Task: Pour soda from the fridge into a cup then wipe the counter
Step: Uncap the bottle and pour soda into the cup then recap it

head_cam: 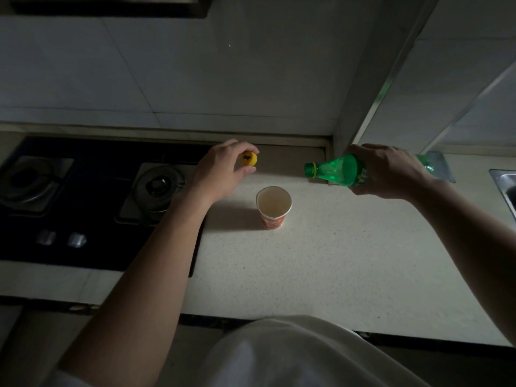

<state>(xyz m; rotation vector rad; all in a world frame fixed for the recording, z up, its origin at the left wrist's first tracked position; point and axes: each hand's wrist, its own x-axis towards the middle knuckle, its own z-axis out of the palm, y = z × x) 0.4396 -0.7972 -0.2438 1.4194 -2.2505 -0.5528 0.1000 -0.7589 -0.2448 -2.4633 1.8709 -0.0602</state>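
A paper cup with a red printed base stands on the pale counter, holding pale liquid. My right hand grips a green soda bottle around its middle, tipped nearly level, with its open neck pointing left, above and to the right of the cup. No liquid is seen leaving the neck. My left hand pinches the yellow bottle cap between thumb and fingers, up and to the left of the cup.
A black gas hob with two burners and two knobs fills the left of the counter. A steel sink edge shows at far right. A tiled wall and a corner column stand behind. The room is dim.
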